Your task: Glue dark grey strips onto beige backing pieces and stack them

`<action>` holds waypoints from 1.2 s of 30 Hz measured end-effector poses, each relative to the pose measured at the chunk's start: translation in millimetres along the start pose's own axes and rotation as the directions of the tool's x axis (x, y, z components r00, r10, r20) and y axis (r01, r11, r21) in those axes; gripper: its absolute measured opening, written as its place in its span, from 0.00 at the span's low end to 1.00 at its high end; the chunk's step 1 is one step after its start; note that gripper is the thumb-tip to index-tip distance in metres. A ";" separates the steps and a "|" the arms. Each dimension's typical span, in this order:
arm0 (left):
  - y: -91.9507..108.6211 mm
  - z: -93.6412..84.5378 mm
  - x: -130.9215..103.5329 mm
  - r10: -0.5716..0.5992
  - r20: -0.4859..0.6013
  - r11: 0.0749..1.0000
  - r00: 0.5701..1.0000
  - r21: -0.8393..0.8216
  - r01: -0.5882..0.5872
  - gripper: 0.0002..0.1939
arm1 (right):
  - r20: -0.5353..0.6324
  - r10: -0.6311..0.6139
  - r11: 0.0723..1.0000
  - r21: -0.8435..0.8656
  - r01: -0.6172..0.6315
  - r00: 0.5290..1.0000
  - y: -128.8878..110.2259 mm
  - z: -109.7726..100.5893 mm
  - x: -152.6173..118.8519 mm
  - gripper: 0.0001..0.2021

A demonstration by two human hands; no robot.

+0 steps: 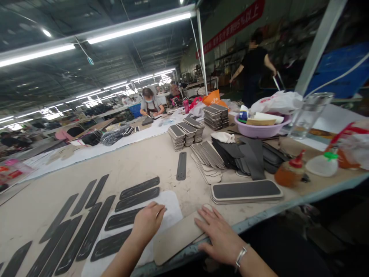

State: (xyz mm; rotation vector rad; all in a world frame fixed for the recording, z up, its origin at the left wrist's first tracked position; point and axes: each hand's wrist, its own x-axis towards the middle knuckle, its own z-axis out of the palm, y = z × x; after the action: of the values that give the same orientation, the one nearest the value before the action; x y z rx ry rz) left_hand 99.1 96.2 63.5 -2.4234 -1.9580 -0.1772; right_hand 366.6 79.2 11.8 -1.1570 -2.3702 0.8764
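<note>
Two bare hands are at work low in the frame, and between them, at bottom centre, lies a long beige panel (pixel 177 239), slanting along the table's edge. The right hand (pixel 217 232) is spread flat, fingers fanned over the panel's upper-right end, a silvery bracelet (pixel 241 257) on the wrist. Over to the left hand (pixel 148 221): fingers curled in, thumb up against the forefinger, just beside the panel's far end and above a white sheet (pixel 170 202); whether anything is pinched there, I can't tell.

Now the tabletop (pixel 138 161), tan and scuffed, with dark strips (pixel 96 227) fanned across the lower left, some of them lying on the sheet. Right of centre sits a stack of grey-faced, pale-edged panels (pixel 246 190), and beside it a red-capped bottle (pixel 290 173) of amber liquid. Behind those, a purple basin (pixel 259 131) is piled with odds and ends.

Look up the room: one co-worker (pixel 150 105) bends over a table at upper centre, another person in dark clothes (pixel 253 63) stands at upper right near a red banner (pixel 230 30), and tube lights (pixel 138 29) streak across the upper left.
</note>
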 end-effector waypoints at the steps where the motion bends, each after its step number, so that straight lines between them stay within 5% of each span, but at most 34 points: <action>1: 1.2 1.3 21.8 0.060 -0.002 0.997 0.998 0.043 -0.060 0.16 | 0.011 0.016 1.000 -0.002 -0.016 1.000 -0.6 0.9 2.1 0.33; 8: 15.2 43.2 137.7 0.244 0.141 0.955 0.959 0.138 -0.263 0.13 | -0.025 0.125 0.991 -0.052 -0.126 0.992 -2.3 11.0 14.6 0.28; 17: 9.9 68.5 168.7 0.282 0.240 0.927 0.929 0.181 -0.328 0.10 | 0.026 0.314 0.949 -0.010 -0.314 0.949 -2.3 14.3 19.8 0.31; 24: 15.7 62.0 164.3 0.275 0.098 0.953 0.957 0.107 -0.285 0.10 | -0.020 0.255 0.966 0.048 -0.254 0.967 1.1 14.0 12.8 0.31; 27: 17.5 36.0 151.7 0.213 -0.040 0.976 0.976 0.054 -0.210 0.13 | -0.183 0.214 0.972 0.132 -0.192 0.959 5.8 8.7 8.8 0.25; 30: 15.7 -4.3 119.0 0.139 -0.169 0.982 0.976 -0.106 -0.159 0.13 | -0.366 0.276 0.930 0.335 -0.151 0.888 15.1 5.9 11.7 0.20; 33: 6.4 -38.5 69.0 -0.083 -0.154 0.815 0.985 -0.579 -0.022 0.08 | -0.409 0.448 0.770 0.629 -0.110 0.795 25.6 7.4 20.9 0.23; 36: -5.5 -51.2 17.3 -0.276 0.057 0.440 0.959 -0.880 0.179 0.08 | -0.344 0.568 0.569 0.821 -0.054 0.747 29.6 8.6 27.6 0.27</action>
State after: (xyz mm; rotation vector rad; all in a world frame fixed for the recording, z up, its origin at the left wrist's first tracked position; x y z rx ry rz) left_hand 93.4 109.7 115.9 -2.4108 -2.5358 -1.7037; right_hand 362.3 112.0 -13.0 -1.2348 -1.0440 1.2583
